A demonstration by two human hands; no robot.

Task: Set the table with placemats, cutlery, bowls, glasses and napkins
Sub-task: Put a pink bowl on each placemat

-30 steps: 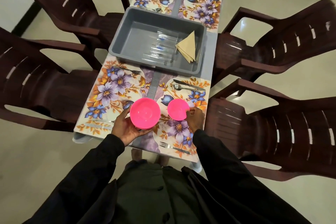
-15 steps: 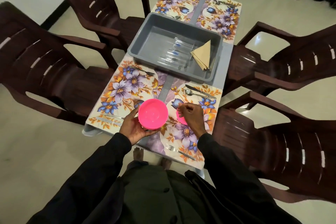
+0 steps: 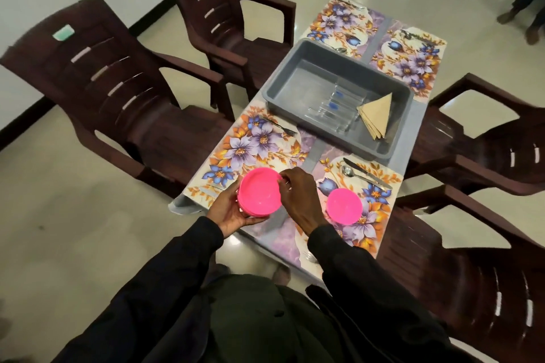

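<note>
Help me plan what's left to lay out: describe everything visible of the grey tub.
The grey tub looks like plastic: rectangular, open-topped, with a rounded rim. It sits flat on the middle of the table. Inside lie clear glasses on their sides and a stack of folded tan napkins near its right end.

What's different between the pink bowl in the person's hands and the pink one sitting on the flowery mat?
The held bowl is cradled by the left hand, the right hand pinching its rim; the placed bowl sits untouched on a placemat. The held bowl seems to top a stack, layered rims showing; the placed bowl is single. Both are bright pink and open side up.
</note>
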